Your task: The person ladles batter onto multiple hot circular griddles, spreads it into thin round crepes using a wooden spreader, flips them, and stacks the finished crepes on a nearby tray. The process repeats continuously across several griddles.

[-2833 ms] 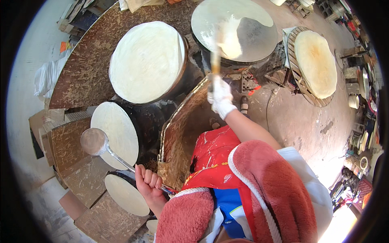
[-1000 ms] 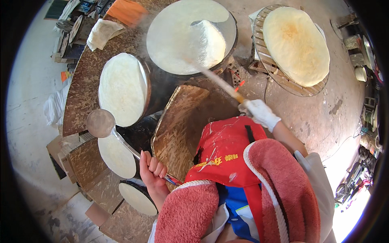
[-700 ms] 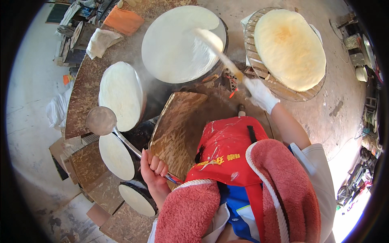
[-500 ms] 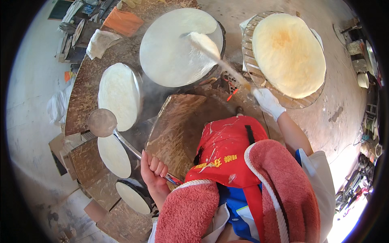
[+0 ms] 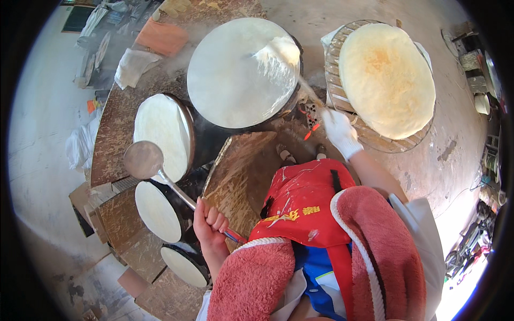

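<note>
My left hand (image 5: 210, 222) is closed round the handle of a metal ladle (image 5: 143, 160), whose round bowl hovers over the near edge of a pale sheet on a side griddle (image 5: 160, 134). In a white knitted glove, my right hand (image 5: 340, 131) grips a long batter-coated spreader (image 5: 310, 92). Its far end reaches onto the large round griddle (image 5: 230, 80), where it meets a thick heap of white batter (image 5: 281, 56) near the right edge. A thin, pale layer covers the rest of that griddle. Batter hides the exact shape of the spreader's head.
Browned round flatbreads (image 5: 386, 80) lie on a wire rack (image 5: 334, 85) at right. Two smaller griddles with pale sheets (image 5: 158, 211) sit at lower left. Glowing red embers (image 5: 311, 131) show beside the large griddle. A white cloth (image 5: 134, 67) and orange cloth (image 5: 162, 37) rest on the brown worktop.
My right hand has drawn the spreader nearer to me and slightly left. The batter heap now sits closer to the griddle's right edge. My left hand still holds the ladle; the whole view has shifted slightly.
</note>
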A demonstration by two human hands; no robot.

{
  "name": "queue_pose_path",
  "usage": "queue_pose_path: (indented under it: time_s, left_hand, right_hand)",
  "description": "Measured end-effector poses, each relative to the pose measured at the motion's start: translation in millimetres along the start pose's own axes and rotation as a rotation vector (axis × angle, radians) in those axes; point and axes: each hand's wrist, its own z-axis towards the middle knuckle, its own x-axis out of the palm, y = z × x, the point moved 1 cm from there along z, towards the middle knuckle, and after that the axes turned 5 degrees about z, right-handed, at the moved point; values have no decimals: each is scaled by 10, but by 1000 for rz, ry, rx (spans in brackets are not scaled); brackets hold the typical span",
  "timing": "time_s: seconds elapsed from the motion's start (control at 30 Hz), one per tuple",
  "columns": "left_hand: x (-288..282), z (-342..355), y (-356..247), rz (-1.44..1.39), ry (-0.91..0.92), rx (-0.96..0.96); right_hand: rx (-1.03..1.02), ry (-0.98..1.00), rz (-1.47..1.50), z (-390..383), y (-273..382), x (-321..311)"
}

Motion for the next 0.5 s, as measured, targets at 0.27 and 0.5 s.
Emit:
queue_pose_path:
  time_s: [0.27,0.5]
  left_hand:
    - [446,1104,6,76,158,-593]
    - [828,1728,-273,133,320,-549]
  right_hand:
    - [163,-48,-76,-49,469,660]
    - [207,-339,-101,132,604,387]
